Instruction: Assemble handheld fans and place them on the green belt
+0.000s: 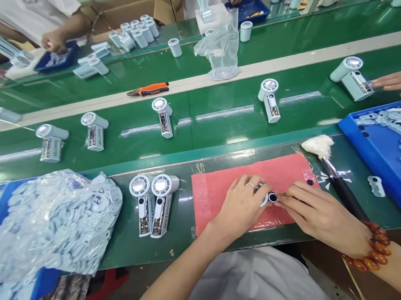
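Observation:
Over the red mat [219, 189], my left hand [245, 201] has its fingers closed round a small light-blue part [263, 201], mostly hidden under them. A black oval [272, 197] shows at the part's right end. My right hand [320, 213] pinches at that end, its thumb and index fingertips touching the part's edge. A black dot [310, 182] lies on the mat's right side. Two light-blue handheld fans with exposed circuit boards, a left one [143, 206] and a right one [162, 205], lie left of the mat.
A bag of small parts [69, 219] fills the left tray. At right are a black-handled tool [346, 196], a loose cover [376, 186] and a blue tray [372, 154]. Several fans lie across the green belt [212, 122]; another person's hand [393, 82] touches the rightmost. Orange pliers [150, 89] lie beyond.

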